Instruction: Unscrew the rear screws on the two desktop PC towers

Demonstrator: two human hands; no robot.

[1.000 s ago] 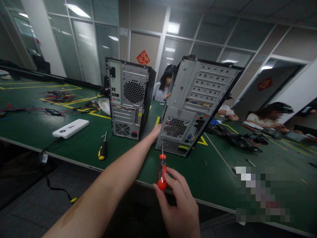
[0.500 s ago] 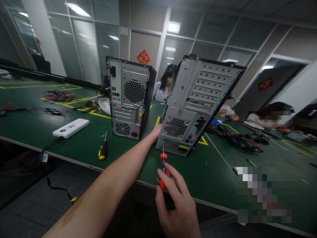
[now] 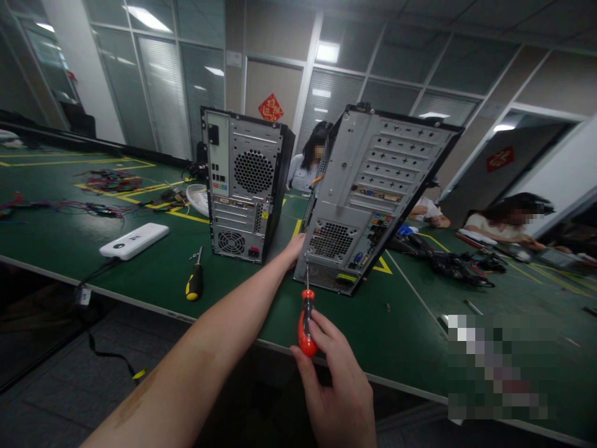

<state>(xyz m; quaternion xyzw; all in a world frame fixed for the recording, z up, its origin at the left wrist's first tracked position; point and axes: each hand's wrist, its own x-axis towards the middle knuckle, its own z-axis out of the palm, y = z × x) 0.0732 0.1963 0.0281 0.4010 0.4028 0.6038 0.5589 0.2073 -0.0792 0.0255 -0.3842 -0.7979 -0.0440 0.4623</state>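
My right hand point(image 3: 342, 373) grips the handle of a red and black screwdriver point(image 3: 307, 323) between thumb and fingers. The screwdriver points away from me, its tip at the lower left of the rear panel on a grey computer case point(image 3: 345, 168). That case leans to the right. My left hand point(image 3: 297, 247) is against the case's left side, low down; its fingers are hidden behind the case. To the left stands a second computer case point(image 3: 242, 186), upright, with its rear facing me.
On the green table point(image 3: 153, 274) lie a yellow and black screwdriver point(image 3: 194, 281) and a white power bank point(image 3: 134, 241). Bundles of wires point(image 3: 109, 182) and black cables point(image 3: 459, 266) are spread farther back. A white basket point(image 3: 198, 198) sits behind the left case. People sit across the table.
My right hand's fingers have shifted round the screwdriver handle, which has turned to show more of its red side. Both cases and my left hand have stayed put.
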